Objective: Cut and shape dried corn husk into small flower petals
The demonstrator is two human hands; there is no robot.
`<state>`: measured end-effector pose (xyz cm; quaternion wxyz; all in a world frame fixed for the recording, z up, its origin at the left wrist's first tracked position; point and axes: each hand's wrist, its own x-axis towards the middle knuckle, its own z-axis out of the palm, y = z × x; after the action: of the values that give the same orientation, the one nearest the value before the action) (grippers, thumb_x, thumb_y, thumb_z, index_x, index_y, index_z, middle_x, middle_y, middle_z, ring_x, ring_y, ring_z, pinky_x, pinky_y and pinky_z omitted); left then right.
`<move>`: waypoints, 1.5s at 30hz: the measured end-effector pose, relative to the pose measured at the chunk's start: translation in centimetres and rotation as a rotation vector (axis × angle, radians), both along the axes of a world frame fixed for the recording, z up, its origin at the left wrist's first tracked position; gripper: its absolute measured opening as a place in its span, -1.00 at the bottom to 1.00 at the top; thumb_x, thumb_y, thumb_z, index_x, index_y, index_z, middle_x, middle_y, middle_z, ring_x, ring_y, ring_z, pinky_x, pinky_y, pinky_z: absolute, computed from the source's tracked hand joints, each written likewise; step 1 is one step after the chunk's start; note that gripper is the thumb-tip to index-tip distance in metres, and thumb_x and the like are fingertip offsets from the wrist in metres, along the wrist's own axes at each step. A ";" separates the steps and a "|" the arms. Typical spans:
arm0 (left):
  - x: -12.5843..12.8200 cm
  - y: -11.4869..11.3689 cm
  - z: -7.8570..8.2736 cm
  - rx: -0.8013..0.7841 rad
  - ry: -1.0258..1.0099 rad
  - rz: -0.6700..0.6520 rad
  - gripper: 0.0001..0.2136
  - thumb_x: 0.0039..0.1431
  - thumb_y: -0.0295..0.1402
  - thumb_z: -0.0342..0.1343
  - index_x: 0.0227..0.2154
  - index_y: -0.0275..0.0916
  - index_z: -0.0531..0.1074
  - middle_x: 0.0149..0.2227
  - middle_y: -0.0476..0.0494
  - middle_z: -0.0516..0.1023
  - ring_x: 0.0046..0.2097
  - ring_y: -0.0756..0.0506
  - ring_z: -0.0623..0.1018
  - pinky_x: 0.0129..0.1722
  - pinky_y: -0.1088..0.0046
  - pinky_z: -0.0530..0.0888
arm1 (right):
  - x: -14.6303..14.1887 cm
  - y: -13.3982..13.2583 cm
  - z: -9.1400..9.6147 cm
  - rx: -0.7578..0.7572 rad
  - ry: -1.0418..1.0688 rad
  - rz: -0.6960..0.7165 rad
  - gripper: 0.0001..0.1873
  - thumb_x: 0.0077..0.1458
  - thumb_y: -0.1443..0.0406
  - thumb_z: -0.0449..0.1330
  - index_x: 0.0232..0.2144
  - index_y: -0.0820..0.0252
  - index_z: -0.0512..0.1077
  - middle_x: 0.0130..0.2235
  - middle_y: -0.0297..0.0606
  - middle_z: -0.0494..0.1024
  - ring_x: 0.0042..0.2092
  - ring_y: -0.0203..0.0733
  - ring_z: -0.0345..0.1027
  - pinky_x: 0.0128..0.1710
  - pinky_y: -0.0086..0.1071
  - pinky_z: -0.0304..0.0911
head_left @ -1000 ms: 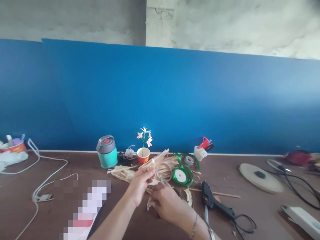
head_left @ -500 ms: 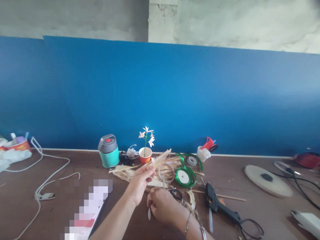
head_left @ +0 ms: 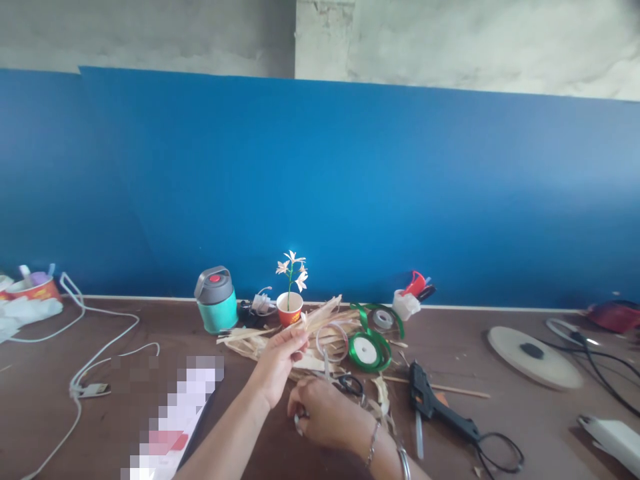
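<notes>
My left hand [head_left: 278,363] is raised over the brown table [head_left: 500,427], fingers pinched on a thin pale strip of dried husk whose tip pokes up above the fingertips. Just below it my right hand [head_left: 325,415] rests low on the table with fingers curled; a small pale piece shows at its fingertips. Black-handled scissors [head_left: 345,383] lie right beside the right hand. Behind both hands is a heap of dried husk strips [head_left: 300,333]. A green ribbon spool [head_left: 367,350] sits to the right of the heap.
A black glue gun [head_left: 430,408] with its cord lies to the right. A teal flask [head_left: 216,300], a red cup with a small white flower [head_left: 290,303], tape rolls, a round wooden disc [head_left: 534,347] and white cables [head_left: 85,360] are spread along the blue wall.
My right hand has dropped lower toward the table and drawn nearer to me. My left hand has stayed raised, still pinching the strip. The camera has shifted slightly.
</notes>
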<state>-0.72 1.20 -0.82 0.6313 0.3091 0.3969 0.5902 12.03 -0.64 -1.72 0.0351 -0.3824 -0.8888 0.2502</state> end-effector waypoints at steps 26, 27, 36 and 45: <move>0.6 -0.1 -0.1 0.018 0.043 -0.054 -0.68 -0.21 -0.15 0.36 -0.67 -0.27 0.40 -0.59 0.03 0.36 -0.47 0.04 0.24 -0.42 0.47 0.12 | 3.7 1.6 4.4 0.177 0.589 -0.258 -0.83 -0.03 0.50 0.08 -0.44 0.17 0.40 -0.40 -0.34 0.46 -0.34 -0.25 0.35 -0.32 -0.43 0.23; 0.7 -0.2 0.0 0.023 0.051 -0.058 -0.67 -0.20 -0.14 0.36 -0.68 -0.27 0.39 -0.59 0.03 0.35 -0.47 0.03 0.23 -0.42 0.47 0.12 | 3.7 1.8 4.3 0.183 0.626 -0.287 -0.85 -0.04 0.48 0.11 -0.46 0.18 0.41 -0.38 -0.31 0.47 -0.29 -0.23 0.36 -0.28 -0.41 0.24; 1.1 -0.7 -0.2 0.008 0.054 -0.107 -0.70 -0.15 -0.15 0.33 -0.63 -0.27 0.41 -0.58 0.04 0.33 -0.46 0.02 0.22 -0.40 0.48 0.14 | 3.9 2.5 4.2 0.021 0.864 -0.536 -0.92 -0.04 0.30 0.19 -0.48 0.20 0.45 -0.46 -0.29 0.53 -0.43 -0.22 0.36 -0.41 -0.40 0.27; 1.4 -1.2 0.0 -0.003 0.014 -0.114 -0.76 -0.16 -0.25 0.34 -0.66 -0.24 0.41 -0.60 0.03 0.37 -0.47 0.02 0.24 -0.43 0.48 0.16 | 3.6 3.0 3.3 0.172 0.879 -0.478 -0.95 -0.02 0.35 0.16 -0.47 0.18 0.44 -0.43 -0.29 0.52 -0.38 -0.21 0.37 -0.36 -0.41 0.26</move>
<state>0.64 0.02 -0.83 0.6616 0.3344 0.3839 0.5505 15.66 2.36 1.60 0.4934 -0.4293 -0.6952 0.2982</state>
